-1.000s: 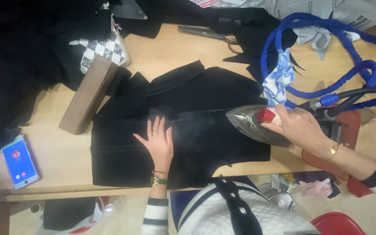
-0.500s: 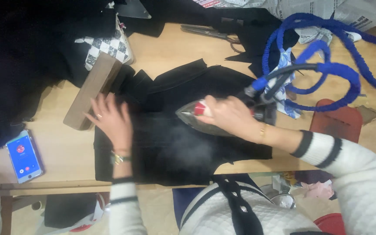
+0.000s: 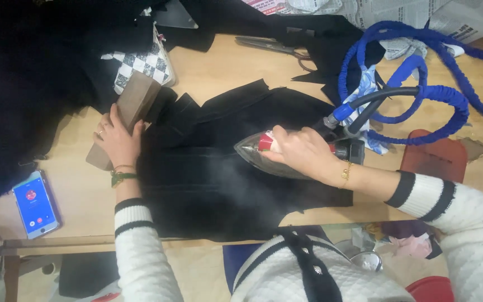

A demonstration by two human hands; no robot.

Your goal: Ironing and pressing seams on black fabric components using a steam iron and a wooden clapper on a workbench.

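Black fabric (image 3: 225,184) lies flat on the wooden table (image 3: 79,190), steam rising off it. Right hand (image 3: 300,151) has its fingers wrapped round the steam iron (image 3: 269,159) mid-cloth; left hand (image 3: 119,142) curls over a wooden block (image 3: 129,109) at the fabric's edge. Lingering in one spot could scorch it, and that blue hose (image 3: 420,95) looks ready to snag.

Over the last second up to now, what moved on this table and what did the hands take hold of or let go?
The right hand kept its grip on the steam iron and slid it leftward across the black fabric. The left hand lifted off the fabric, moved left and took hold of the wooden block. The phone, scissors and blue hose stayed put.
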